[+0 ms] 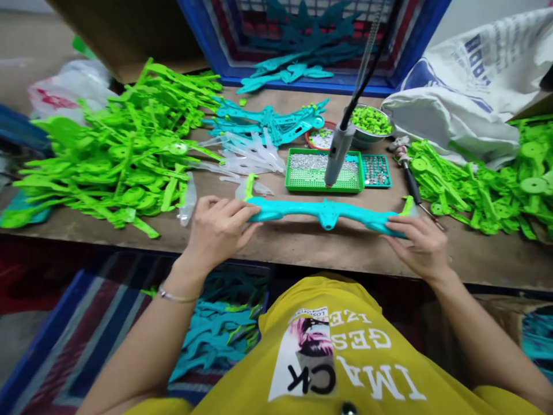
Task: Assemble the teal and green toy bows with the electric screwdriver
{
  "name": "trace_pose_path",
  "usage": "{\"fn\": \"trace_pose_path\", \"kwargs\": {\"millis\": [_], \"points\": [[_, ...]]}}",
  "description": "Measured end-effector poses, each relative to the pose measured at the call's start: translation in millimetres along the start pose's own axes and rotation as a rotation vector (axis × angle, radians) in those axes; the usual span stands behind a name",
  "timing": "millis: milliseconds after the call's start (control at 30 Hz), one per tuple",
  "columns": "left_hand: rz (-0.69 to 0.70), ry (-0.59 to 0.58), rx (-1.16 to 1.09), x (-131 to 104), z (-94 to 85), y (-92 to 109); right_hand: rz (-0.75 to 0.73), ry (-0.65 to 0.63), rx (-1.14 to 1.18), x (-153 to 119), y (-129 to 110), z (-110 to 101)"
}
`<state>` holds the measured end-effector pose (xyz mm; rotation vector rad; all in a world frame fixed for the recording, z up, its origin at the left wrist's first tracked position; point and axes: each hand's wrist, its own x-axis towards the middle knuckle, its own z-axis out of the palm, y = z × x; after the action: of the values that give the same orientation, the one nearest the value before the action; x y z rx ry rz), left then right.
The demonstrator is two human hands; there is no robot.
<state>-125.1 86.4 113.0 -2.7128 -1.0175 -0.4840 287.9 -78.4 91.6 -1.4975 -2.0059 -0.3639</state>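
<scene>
Grip: left hand (219, 229) and right hand (425, 245) — pinching opposite ends of long turquoise plastic bar (305, 208).
Hanging grey cylindrical tool (339, 155), twelve o'clock: could swing, knocking bar loose.

Upper blue crate (204, 43) cut off at top.

Brown surface piled with plastic

So the brown surface (302, 245) has a big heap of lime-green plastic parts (125, 150) on the left, teal plastic parts (268, 124) mid-back, and a green perforated tray (324, 184) of tiny silvery bits.
</scene>
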Motion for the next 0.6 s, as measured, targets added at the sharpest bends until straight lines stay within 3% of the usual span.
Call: {"fn": "trace_pose_path", "kwargs": {"millis": [100,300,367,467,600], "points": [[-0.008,-0.202,-0.049,-1,12.0,12,0.021,-0.033,-0.034,-26,-15,16],[0.051,-0.511,-0.227,21,64.5,21,0.103,-0.062,-0.009,-59,-29,38],[0.053,-0.519,-0.203,23,70.4,25,0.145,-0.088,0.088,-62,-28,34],[0.057,-0.437,-0.115,15,64.5,34,0.312,-0.065,0.169,-52,-7,22],[0.007,-0.319,-0.101,-6,46.4,49,0.614,-0.041,0.035,-11,60,10]]}}
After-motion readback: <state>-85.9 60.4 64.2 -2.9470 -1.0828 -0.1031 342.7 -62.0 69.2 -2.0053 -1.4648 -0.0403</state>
